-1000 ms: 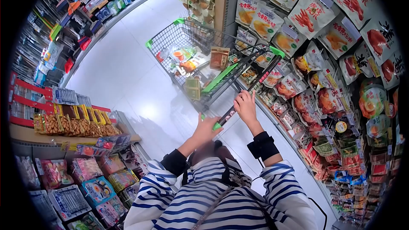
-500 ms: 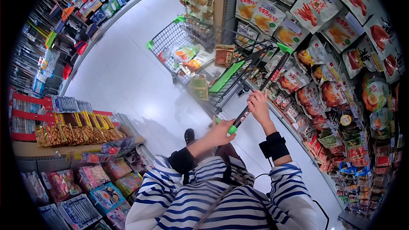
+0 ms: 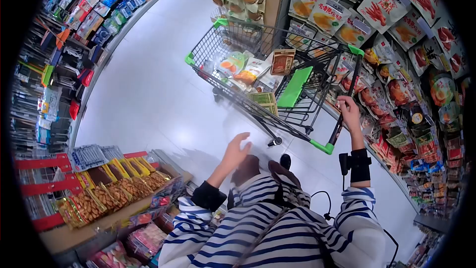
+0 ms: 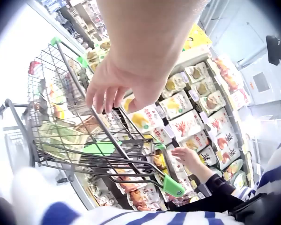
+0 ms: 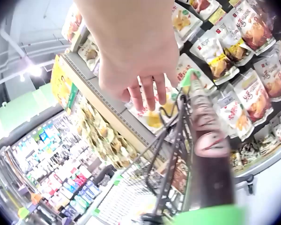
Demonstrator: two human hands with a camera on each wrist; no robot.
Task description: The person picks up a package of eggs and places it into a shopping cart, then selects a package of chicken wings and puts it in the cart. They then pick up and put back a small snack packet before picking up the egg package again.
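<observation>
A wire shopping cart [image 3: 323, 147] with green corners stands ahead and to the right. Several packages lie in its basket, among them a brown packet [image 3: 283, 62] and a green-and-tan packet [image 3: 264, 101]. My left hand [image 3: 235, 152] hovers in the air left of the cart, holding nothing, its fingers loosely bent. At the dark handle [image 3: 353, 78], my right hand [image 3: 350, 112] stays close; the right wrist view shows its fingers [image 5: 149, 93] hanging loose beside the bar, not wrapped round it.
Shelves of hanging food pouches [image 3: 374, 10] rise close along the right side. A low display with bagged nut snacks [image 3: 106, 196] juts out at lower left. Pale floor [image 3: 144, 89] runs between them, and another stocked shelf curves along the far left.
My left hand has let go of the cart handle and is now apart from it. The cart has shifted right, its handle swinging away from my body. My right hand has moved right with it.
</observation>
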